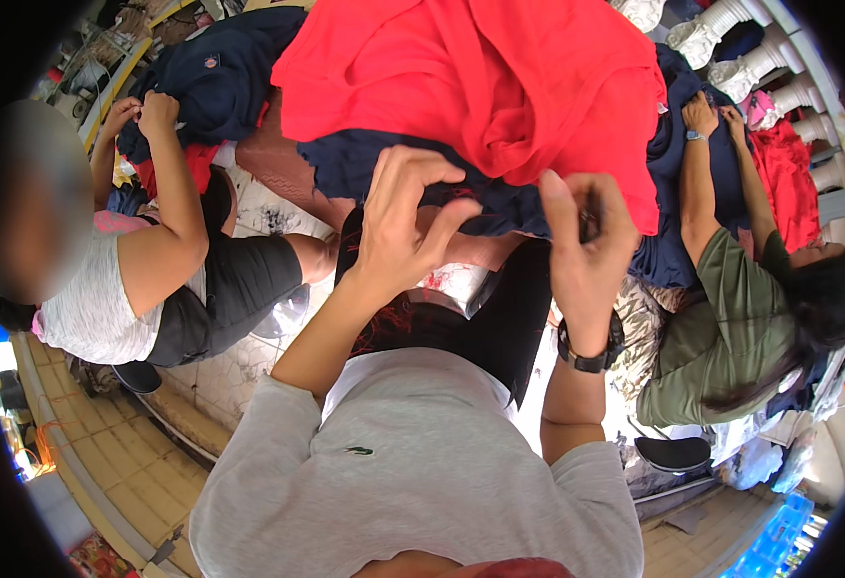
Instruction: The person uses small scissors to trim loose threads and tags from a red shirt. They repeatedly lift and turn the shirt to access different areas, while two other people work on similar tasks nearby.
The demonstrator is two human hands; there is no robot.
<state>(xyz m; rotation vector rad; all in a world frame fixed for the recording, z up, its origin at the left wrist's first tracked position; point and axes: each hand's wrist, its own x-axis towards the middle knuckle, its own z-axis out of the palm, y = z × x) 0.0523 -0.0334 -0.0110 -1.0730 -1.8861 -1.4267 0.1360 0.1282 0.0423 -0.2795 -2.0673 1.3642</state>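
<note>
A red cloth garment lies heaped in front of me, with dark navy cloth showing beneath its near edge. Over that near edge my left hand is raised, thumb and forefinger curved apart, with nothing visible between them. My right hand is at the right part of the same edge, its fingers curled in. A small dark thing shows inside those fingers, too hidden to name. Loose red threads cling to my dark trousers.
On the left a person in a grey top handles a navy garment. To the right another person, in a green shirt, has both hands on navy cloth. White balusters and more red cloth stand beyond.
</note>
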